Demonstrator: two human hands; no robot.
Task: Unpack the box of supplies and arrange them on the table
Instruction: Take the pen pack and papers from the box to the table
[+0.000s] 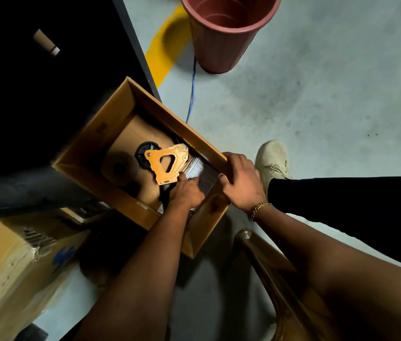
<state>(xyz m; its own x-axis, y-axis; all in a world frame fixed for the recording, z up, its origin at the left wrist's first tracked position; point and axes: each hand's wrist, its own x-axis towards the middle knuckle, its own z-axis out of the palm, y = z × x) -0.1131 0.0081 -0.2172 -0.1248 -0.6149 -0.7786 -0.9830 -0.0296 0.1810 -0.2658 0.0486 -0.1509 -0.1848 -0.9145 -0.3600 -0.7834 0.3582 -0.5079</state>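
**Nearest**
- Brown curved wooden chair frame (268, 262), under the right forearm.
- Large taped cardboard carton with blue print (17, 262), low on the left.

**Hands**
- Left hand (184, 190): reaches into the box at its near right corner. The fingers lie on the wrapped packet just beside the dispenser's handle. The hand is blurred, so whether it grips anything cannot be told.
- Right hand (241, 183): fingers curled over the rim at the box's right corner, steadying it.

**Task item**
- Open brown cardboard box (160, 104), below and against the table's edge. It holds:
  - an orange-framed tape dispenser with a black wheel (167, 163), at mid-box;
  - a brown roll of packing tape (120, 168), toward the left wall;
  - a glossy wrapped packet (200, 168), at the right end.

**Beyond**
- Beige knit shoe (272, 161).
- Dark table (46, 94), carrying a short cardboard tube (46, 42) near its far part.
- Thin blue cable (192, 94).
- Reddish-brown plastic bin (226, 33).

**Step:** judged early unpacking, since most of the contents are still boxed.

**Next move:** needs a firm hold on one item, a lift clear of the box walls, and a carry to the table's top.
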